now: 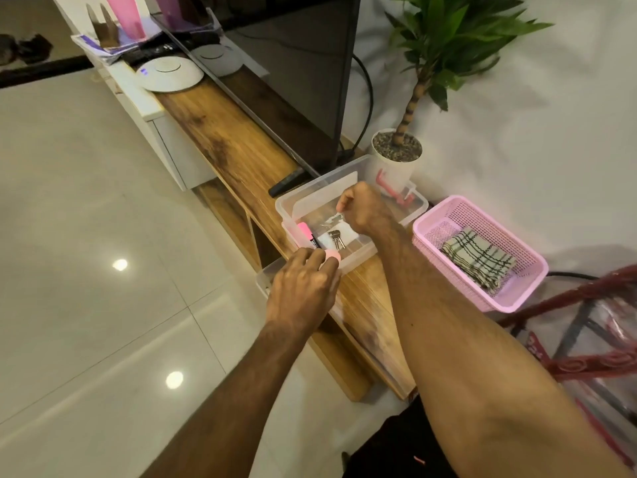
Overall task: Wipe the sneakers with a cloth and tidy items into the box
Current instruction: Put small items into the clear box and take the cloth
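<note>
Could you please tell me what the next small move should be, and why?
Probably lower the right hand and release the small metal piece it seems to pinch: it hangs inside the box, just above the keys. The left hand holds a pink thing at the near rim, likely next.

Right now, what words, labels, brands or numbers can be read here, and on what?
None reads clearly.
Pink marker in the clear box: white print on its black band, too blurred.
Red wrapper at right edge: white letters, blurred and cut off.
</note>
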Tool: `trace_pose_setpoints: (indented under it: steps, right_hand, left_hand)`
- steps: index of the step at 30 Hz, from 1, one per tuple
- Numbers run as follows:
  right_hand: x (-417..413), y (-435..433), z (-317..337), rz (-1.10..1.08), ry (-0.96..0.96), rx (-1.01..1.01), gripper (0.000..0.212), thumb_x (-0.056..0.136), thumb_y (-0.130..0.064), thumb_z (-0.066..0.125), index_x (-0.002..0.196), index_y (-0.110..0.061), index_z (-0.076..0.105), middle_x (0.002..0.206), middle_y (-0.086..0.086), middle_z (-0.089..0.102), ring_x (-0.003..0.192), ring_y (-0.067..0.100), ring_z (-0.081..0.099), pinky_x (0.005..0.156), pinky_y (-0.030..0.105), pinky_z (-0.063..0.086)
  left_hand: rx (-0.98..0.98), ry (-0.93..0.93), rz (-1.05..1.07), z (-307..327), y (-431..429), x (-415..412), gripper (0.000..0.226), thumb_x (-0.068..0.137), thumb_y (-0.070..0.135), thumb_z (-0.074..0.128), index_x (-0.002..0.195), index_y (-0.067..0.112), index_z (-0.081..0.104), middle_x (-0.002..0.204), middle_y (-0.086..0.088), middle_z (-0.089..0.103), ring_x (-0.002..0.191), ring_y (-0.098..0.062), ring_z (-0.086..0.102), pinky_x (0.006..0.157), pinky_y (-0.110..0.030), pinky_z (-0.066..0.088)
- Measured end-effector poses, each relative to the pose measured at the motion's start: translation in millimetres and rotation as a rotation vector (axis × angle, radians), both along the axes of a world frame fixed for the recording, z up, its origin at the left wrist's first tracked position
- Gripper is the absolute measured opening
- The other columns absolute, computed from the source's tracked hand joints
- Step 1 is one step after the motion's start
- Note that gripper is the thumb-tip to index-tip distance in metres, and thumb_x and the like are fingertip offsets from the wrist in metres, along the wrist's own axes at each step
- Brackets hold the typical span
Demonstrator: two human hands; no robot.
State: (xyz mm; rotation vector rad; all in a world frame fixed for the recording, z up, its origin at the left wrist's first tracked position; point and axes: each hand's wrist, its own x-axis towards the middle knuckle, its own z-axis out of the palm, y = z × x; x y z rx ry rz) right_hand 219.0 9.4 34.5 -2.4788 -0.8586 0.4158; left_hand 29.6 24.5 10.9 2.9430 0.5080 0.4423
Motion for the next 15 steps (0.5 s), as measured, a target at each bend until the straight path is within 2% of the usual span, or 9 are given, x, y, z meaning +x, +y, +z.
trace_pose_setpoints:
  steps: [2, 6, 9, 11, 13, 15]
  right_hand:
    - [0.4, -10.1, 5.4, -0.041, 0.016, 0.081, 0.015, 0.088, 0.004, 0.063, 0.087, -0.009, 0.07, 0.089, 0.003, 0.066, 0.086, 0.016, 0.062, 0.063, 0.02, 0.045]
    - [-5.3, -39.3, 17.1, -0.141, 0.03, 0.229, 0.008, 0.086, -0.004, 0.071, 0.083, -0.011, 0.072, 0.082, 0.003, 0.069, 0.08, 0.015, 0.065, 0.075, 0.029, 0.054]
    - [-12.0, -62.8, 22.3, -0.214, 0.046, 0.324, 0.009, 0.082, -0.004, 0.074, 0.079, -0.012, 0.073, 0.078, 0.002, 0.07, 0.076, 0.016, 0.067, 0.074, 0.031, 0.057]
    - [-14.9, -76.8, 24.8, -0.251, 0.063, 0.366, 0.016, 0.08, -0.001, 0.074, 0.073, -0.016, 0.071, 0.073, 0.001, 0.069, 0.072, 0.017, 0.067, 0.073, 0.034, 0.059]
    - [-16.9, -92.3, 26.5, -0.263, 0.063, 0.368, 0.021, 0.078, 0.001, 0.072, 0.067, -0.016, 0.068, 0.07, 0.002, 0.069, 0.071, 0.021, 0.069, 0.07, 0.038, 0.06]
    - [-18.3, -109.3, 24.2, -0.297, 0.059, 0.335, 0.015, 0.076, 0.002, 0.069, 0.069, -0.012, 0.07, 0.069, 0.004, 0.069, 0.07, 0.024, 0.069, 0.068, 0.041, 0.06]
  left_hand:
    - [0.007, 0.007, 0.013, 6.3, -2.6, -1.1, 0.029, 0.08, 0.029, 0.077, 0.102, 0.01, 0.071, 0.1, -0.008, 0.071, 0.094, -0.025, 0.067, 0.069, -0.033, 0.057]
    - [-0.003, 0.06, 0.031, 13.6, -7.6, -0.3, 0.037, 0.101, 0.036, 0.043, 0.131, 0.015, 0.053, 0.131, -0.004, 0.056, 0.123, -0.021, 0.049, 0.095, -0.031, 0.046]
    - [-0.008, 0.073, 0.058, 16.3, -11.7, 0.2, 0.037, 0.101, 0.036, 0.043, 0.131, 0.016, 0.052, 0.133, -0.004, 0.054, 0.125, -0.022, 0.048, 0.094, -0.033, 0.047]
    - [-0.034, 0.093, 0.085, 17.9, -13.0, -0.2, 0.036, 0.1, 0.036, 0.047, 0.129, 0.015, 0.055, 0.131, -0.004, 0.056, 0.124, -0.022, 0.049, 0.092, -0.033, 0.049]
    - [-0.053, 0.091, 0.108, 18.3, -14.2, 0.8, 0.036, 0.098, 0.035, 0.051, 0.126, 0.014, 0.058, 0.129, -0.005, 0.058, 0.122, -0.023, 0.05, 0.09, -0.035, 0.051]
    - [-0.063, 0.101, 0.118, 20.8, -15.5, 2.0, 0.035, 0.098, 0.034, 0.052, 0.124, 0.013, 0.059, 0.127, -0.007, 0.06, 0.12, -0.024, 0.052, 0.09, -0.037, 0.053]
